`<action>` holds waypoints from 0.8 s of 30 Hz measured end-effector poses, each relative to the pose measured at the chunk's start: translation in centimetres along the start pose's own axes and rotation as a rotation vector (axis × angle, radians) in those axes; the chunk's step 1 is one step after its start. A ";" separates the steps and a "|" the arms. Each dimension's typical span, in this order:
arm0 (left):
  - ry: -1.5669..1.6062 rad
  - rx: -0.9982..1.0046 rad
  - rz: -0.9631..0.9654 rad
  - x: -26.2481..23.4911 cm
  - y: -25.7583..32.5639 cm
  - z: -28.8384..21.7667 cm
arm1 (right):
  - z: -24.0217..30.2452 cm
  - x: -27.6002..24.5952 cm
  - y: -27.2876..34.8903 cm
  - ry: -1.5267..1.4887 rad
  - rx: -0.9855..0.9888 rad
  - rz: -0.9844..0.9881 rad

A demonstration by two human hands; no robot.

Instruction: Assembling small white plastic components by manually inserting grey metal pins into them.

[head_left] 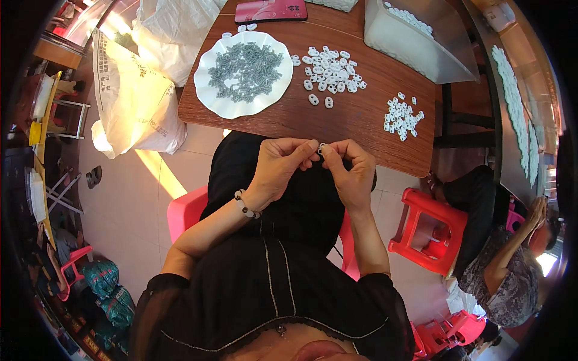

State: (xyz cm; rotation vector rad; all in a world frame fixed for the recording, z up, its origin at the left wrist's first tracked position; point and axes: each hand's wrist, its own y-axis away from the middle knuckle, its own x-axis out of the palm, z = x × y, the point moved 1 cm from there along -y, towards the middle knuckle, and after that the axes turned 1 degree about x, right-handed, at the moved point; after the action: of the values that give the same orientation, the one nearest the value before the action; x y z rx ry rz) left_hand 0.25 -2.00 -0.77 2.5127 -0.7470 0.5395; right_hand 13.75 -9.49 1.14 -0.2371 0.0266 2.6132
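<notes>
Above my lap, at the near edge of the wooden table, both hands meet fingertip to fingertip. My right hand (351, 171) pinches a small white piece (321, 147) between thumb and forefinger. My left hand (282, 162) is closed in a pinch right beside it; whatever it grips is too small to make out. Beyond the left hand, a white wavy-rimmed plate (208, 90) bears a heap of small grey pieces (247, 69). Ahead lies a loose pile of white oval two-holed pieces (331, 69). Smaller white pieces (402, 117) are heaped toward the table's right corner.
A pink phone (271, 11) lies at the table's far side. At the far right a pale bin (415, 51) holds more white pieces. White sacks (138, 99) stand on the floor to the left. A red stool (430, 231) and a seated person (506, 271) are at the right.
</notes>
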 end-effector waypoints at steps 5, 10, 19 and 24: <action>0.012 -0.031 -0.004 0.1 0.1 -0.1 | 0.1 -0.1 0.0 -0.027 0.030 0.007; 0.071 -0.075 0.048 0.0 -0.7 -0.7 | 0.5 -0.9 -0.1 -0.093 0.034 -0.007; -1.342 0.849 -0.018 2.6 -6.9 -3.2 | 0.6 -3.2 0.3 -0.167 0.047 -0.107; -1.530 0.895 0.011 2.3 -8.8 -1.9 | -0.1 -3.4 0.5 -0.189 0.042 -0.117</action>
State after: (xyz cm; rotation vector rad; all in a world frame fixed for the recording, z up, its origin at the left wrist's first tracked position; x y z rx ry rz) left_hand 6.80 4.66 -0.87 3.4296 -1.0896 -1.6327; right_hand 16.45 -11.60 1.65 0.0231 0.0021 2.5040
